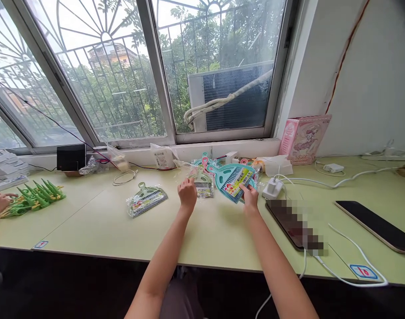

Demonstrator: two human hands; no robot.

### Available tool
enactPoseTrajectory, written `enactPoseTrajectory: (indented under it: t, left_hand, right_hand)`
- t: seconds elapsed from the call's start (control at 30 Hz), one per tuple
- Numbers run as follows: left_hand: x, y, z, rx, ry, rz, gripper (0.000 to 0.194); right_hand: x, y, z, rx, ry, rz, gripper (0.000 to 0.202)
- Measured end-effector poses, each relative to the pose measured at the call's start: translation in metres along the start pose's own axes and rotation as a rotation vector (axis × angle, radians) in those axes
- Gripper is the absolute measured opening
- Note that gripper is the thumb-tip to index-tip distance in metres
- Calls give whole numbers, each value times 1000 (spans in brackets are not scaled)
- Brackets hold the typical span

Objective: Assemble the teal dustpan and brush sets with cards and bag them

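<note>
My right hand [250, 198] grips a turquoise mini dustpan and brush set [234, 180] by its lower right edge, thumb on the printed yellow label. The set is raised and tilted above the table. My left hand [188, 194] is closed, fingers curled together; what it pinches, if anything, is hidden. Right beside it lies a pale green dustpan set [204, 188] in clear wrap. Another wrapped green dustpan set [146, 200] rests farther left on the table. Behind the raised set, more turquoise and pink handles [205, 160] show, partly covered.
A phone [285, 223] on a cable and a second phone [375, 226] lie right, near a white charger [272, 188]. A pink box [305, 139] stands by the wall. At left, another person's hand [1, 204] touches green plant-like items [36, 197]. The table [106, 235] ends just before me.
</note>
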State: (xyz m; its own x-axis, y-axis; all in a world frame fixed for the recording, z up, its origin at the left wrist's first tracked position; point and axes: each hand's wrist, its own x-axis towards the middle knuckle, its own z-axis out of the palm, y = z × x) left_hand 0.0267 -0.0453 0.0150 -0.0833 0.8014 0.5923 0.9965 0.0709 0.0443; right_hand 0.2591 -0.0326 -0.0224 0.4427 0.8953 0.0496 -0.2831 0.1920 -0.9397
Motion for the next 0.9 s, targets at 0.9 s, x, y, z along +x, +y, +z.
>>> enactPoseTrajectory:
  t: [0.9]
  left_hand:
    - [4, -13, 16, -347, 159, -129, 26]
  right_hand:
    - [-30, -15, 23, -5, -261, 53, 42]
